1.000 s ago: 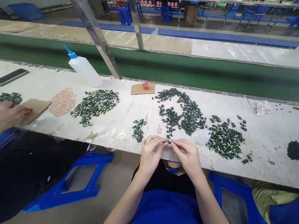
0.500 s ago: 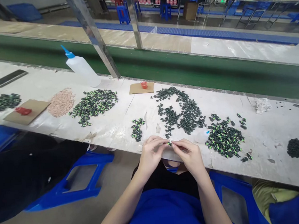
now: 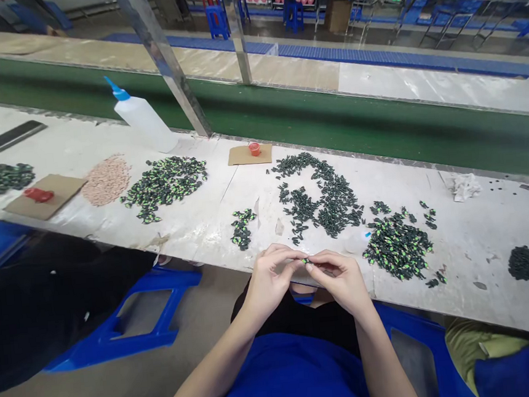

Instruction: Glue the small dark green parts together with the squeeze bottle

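Note:
Both hands meet at the table's near edge, fingertips pinched on one small dark-and-green piece (image 3: 306, 261). My left hand (image 3: 271, 276) grips it from the left, my right hand (image 3: 340, 275) from the right. Just beyond them spreads a heap of small dark green pieces (image 3: 339, 204). Right of my right hand is a pile of dark pieces with bright green marks (image 3: 397, 247). A smaller green-marked cluster (image 3: 242, 230) lies to the left of my left hand. A small red cup (image 3: 254, 149) stands on cardboard (image 3: 237, 156) farther back.
Left along the table (image 3: 193, 229) are a larger green-marked pile (image 3: 168, 182), pale pink pieces (image 3: 107, 180) and a white bottle (image 3: 147, 123). A metal post (image 3: 164, 65) rises behind. A dark pile (image 3: 526, 263) lies far right. Another person's dark clothing (image 3: 46, 304) is at left.
My hands have shifted slightly right and down, and the piece between my fingertips has turned, showing less green. The other person's hand at the far left has mostly left the view.

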`<action>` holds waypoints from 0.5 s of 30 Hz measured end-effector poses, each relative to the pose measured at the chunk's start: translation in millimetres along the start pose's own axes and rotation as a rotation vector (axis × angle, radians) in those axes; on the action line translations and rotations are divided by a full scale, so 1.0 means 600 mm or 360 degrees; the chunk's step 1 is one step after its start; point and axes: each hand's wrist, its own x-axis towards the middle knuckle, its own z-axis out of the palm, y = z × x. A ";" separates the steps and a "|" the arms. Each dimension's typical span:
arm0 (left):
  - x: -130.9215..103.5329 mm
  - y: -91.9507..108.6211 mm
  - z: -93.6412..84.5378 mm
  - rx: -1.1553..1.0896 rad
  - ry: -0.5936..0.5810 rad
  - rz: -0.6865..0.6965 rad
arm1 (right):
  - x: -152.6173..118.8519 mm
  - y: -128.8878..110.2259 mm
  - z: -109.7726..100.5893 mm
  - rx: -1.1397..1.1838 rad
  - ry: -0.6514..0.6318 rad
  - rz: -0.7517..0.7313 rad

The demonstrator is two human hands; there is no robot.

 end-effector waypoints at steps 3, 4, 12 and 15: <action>0.001 0.006 -0.001 0.0034 -0.0033 0.0068 | -0.002 -0.001 -0.002 0.0035 0.0007 0.0062; 0.001 0.008 -0.002 0.0044 -0.0051 0.0080 | -0.003 -0.002 -0.002 0.0034 0.0015 0.0051; 0.001 0.030 -0.011 0.0382 -0.0232 0.0163 | -0.020 -0.003 0.003 -0.0005 0.0136 -0.0416; 0.002 0.035 -0.017 0.0491 -0.0279 0.0162 | -0.024 0.003 0.007 0.0062 0.0144 -0.0389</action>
